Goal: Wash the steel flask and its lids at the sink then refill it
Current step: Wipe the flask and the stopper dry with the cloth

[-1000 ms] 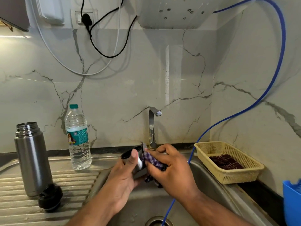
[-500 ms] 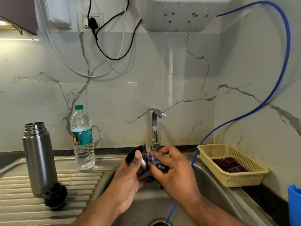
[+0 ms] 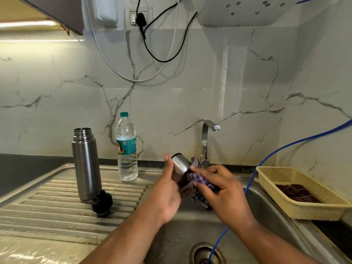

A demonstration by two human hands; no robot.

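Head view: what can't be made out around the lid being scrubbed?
All head view.
Steel cup lid: lower half hidden by left hand and checked cloth; inside not visible.
Right hand: motion-blurred; fingers' hold on the cloth unclear.
Steel flask: mouth seen side-on, inside hidden.
Blue hose: cut off by right edge; end lost in drain at bottom edge.

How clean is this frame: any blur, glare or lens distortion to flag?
Head view: motion blur smears the right hand and checked cloth; the left hand, steel lid and flask are sharper; the light strip at upper left is blown out; corners look wide-angle stretched.
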